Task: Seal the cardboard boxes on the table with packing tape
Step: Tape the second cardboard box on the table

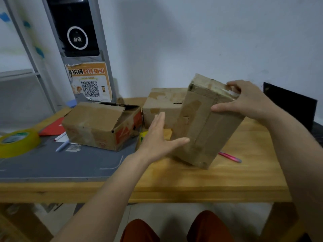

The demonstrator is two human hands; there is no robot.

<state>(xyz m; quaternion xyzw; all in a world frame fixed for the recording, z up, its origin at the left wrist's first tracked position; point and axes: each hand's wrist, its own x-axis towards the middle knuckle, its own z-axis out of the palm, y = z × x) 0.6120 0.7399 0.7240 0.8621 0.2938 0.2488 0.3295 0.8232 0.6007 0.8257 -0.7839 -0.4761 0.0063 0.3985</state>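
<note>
Two hands on tilted box point(206, 123), long axis leaning upper-right

A single wide-angle view is given from head height, aimed forward and down across the wooden table point(227, 179). The near table edge is crossed low in the frame, and the wearer's knees are caught at the very bottom. Both forearms are seen reaching in from the bottom, left hand point(157, 138) near centre, right hand point(244, 100) further up and to the right. The white wall point(209, 41) fills the top. Straight lines are bent towards the edges by the lens. No second view is offered.
</note>
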